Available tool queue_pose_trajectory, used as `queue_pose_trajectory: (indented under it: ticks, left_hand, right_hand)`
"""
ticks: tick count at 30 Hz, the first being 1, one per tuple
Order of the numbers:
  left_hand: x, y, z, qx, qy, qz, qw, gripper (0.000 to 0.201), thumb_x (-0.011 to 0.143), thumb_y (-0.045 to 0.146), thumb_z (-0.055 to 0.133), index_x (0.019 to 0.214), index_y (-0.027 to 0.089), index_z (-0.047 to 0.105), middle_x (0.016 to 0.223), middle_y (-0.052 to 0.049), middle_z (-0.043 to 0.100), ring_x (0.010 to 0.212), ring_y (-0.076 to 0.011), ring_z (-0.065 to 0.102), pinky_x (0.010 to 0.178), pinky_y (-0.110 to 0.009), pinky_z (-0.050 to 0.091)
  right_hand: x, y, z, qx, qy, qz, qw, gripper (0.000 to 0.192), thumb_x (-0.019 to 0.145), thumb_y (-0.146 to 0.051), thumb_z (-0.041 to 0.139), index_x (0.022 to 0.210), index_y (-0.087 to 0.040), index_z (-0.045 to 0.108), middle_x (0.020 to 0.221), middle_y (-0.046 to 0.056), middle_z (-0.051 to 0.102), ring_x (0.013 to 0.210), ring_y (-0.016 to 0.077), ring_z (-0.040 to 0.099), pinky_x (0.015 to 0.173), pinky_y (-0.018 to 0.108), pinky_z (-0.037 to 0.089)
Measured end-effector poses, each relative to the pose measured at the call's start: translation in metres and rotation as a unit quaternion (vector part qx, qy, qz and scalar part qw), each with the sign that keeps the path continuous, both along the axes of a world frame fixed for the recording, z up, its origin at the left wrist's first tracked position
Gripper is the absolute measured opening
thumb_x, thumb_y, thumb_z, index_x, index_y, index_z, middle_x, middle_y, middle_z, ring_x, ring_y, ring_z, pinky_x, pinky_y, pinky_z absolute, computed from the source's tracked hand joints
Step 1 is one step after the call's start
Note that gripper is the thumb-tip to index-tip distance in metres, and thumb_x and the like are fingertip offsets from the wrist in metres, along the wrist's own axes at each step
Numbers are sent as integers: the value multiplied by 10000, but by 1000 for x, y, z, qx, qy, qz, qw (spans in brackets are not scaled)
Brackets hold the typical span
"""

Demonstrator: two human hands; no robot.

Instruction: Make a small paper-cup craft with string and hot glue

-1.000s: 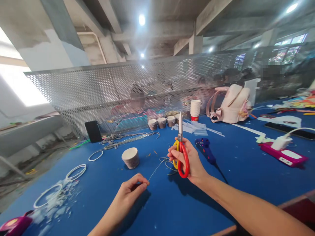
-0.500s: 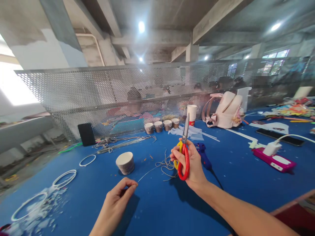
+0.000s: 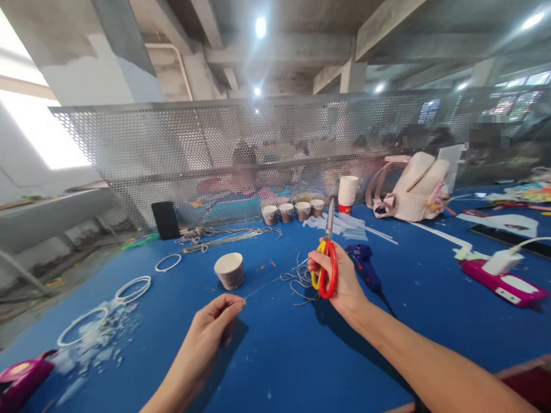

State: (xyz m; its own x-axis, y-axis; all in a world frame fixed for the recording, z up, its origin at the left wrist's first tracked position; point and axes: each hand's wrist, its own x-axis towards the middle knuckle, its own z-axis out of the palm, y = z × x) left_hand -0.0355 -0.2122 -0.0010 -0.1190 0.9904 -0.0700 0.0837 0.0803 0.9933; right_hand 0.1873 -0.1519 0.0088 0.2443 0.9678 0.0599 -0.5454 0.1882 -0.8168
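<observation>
A cup (image 3: 229, 270) stands on the table (image 3: 430, 298), left of the tangled cord (image 3: 298, 279). Rings (image 3: 133, 288) lie farther left. Behind, four small cups (image 3: 293, 211) line the mesh screen (image 3: 193, 149); a backpack (image 3: 413, 186) sits to their right.

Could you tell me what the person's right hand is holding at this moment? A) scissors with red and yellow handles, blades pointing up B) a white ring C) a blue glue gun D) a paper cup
A: the right hand grips the scissors by their red and yellow handles, blades closed and pointing up, while the left hand pinches a thin string.
</observation>
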Motion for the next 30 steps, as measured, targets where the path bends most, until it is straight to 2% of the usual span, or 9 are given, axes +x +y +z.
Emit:
queue_pose_trajectory:
  ticks: [4, 8, 11, 13, 16, 19, 21, 26, 30]
  left_hand:
    - [-1, 6, 2, -71, -109, -31, 991, 430, 510, 482, 847, 693, 149, 645, 451, 107, 315, 409, -30, 203, 374, -169, 173]
    - [-6, 9, 12, -41, -199, 28, 979, 382, 461, 337, 878, 689, 134, 650, 500, 80, 436, 393, -24, 302, 352, -163, 227]
    - [-11, 10, 16, -12, -239, 58, 969, 323, 477, 244, 851, 705, 119, 660, 552, 57, 512, 403, -29, 376, 360, -165, 282]
    - [-14, 11, 16, 2, -248, 70, 966, 283, 503, 208, 822, 716, 107, 666, 567, 46, 535, 410, -30, 398, 370, -165, 302]
    - [-17, 13, 14, 13, -252, 83, 964, 248, 523, 177, 788, 726, 98, 670, 560, 43, 536, 419, -31, 407, 387, -167, 323]
    - [-18, 13, 13, 21, -253, 87, 963, 240, 528, 149, 769, 739, 93, 671, 548, 49, 518, 431, -33, 408, 401, -169, 331]
    - [-19, 12, 12, 28, -252, 83, 964, 253, 526, 138, 766, 757, 89, 674, 551, 47, 519, 442, -38, 415, 403, -174, 331]
    - [-19, 6, 10, 44, -242, 75, 966, 313, 535, 156, 777, 822, 95, 666, 569, 48, 531, 457, -49, 439, 408, -183, 347]
    - [-20, -4, 7, 56, -235, 81, 967, 336, 552, 146, 758, 863, 118, 636, 587, 54, 552, 473, -50, 462, 430, -179, 377]
  right_hand:
    - [5, 5, 2, 1, 2, -3, 1000, 532, 510, -253, 850, 935, -209, 533, 637, -63, 657, 543, 124, 642, 537, 225, 534]
    - [10, 2, 5, 21, -30, -3, 999, 543, 562, -326, 849, 968, -227, 502, 728, -33, 688, 567, 133, 642, 478, 215, 488]
    - [8, -8, 4, 21, -111, 79, 990, 534, 600, -374, 820, 990, -227, 486, 722, -41, 657, 513, 108, 574, 459, 219, 443]
    - [4, -16, -2, 17, -206, 173, 963, 495, 627, -390, 790, 984, -217, 493, 699, -48, 621, 477, 89, 507, 446, 219, 399]
    - [-1, -27, -15, 31, -366, 286, 885, 414, 689, -368, 737, 1003, -208, 520, 681, -51, 571, 526, 101, 487, 494, 235, 393]
    - [-6, -33, -24, 58, -493, 317, 808, 357, 743, -358, 682, 1037, -212, 541, 699, -42, 570, 594, 125, 501, 584, 264, 421]
    - [-8, -36, -26, 70, -550, 311, 772, 333, 756, -364, 667, 1030, -216, 552, 698, -37, 587, 598, 132, 497, 595, 268, 409]
    - [-16, -38, -16, 95, -614, 319, 716, 300, 768, -418, 665, 988, -233, 581, 683, -40, 600, 589, 136, 487, 572, 254, 362]
    - [-29, -39, -8, 105, -623, 328, 702, 291, 774, -466, 654, 939, -234, 597, 653, -45, 579, 578, 136, 464, 554, 247, 344]
